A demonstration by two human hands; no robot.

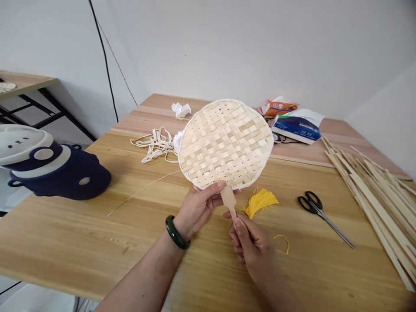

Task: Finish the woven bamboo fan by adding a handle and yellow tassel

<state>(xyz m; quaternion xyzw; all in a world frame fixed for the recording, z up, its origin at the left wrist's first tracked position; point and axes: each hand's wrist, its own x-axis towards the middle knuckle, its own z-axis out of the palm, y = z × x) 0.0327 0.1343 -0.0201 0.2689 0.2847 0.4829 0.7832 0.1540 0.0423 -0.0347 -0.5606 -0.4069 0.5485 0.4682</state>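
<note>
A round fan of woven pale strips with a white-bound edge is held up over the table. My left hand, a dark green bangle at its wrist, pinches the fan's lower rim, thumb in front beside the top of the handle. Lower down, my right hand is closed around the flat wooden handle, whose bottom end is hidden in the fingers. Just beyond my right hand lies a yellow tassel, with a loop of yellow cord showing to the right of the hand.
Black-handled scissors lie to the right, near a pile of long bamboo strips. Behind are a blue box, an orange packet, crumpled tissue and tangled white tape. A dark blue bottle stands at left.
</note>
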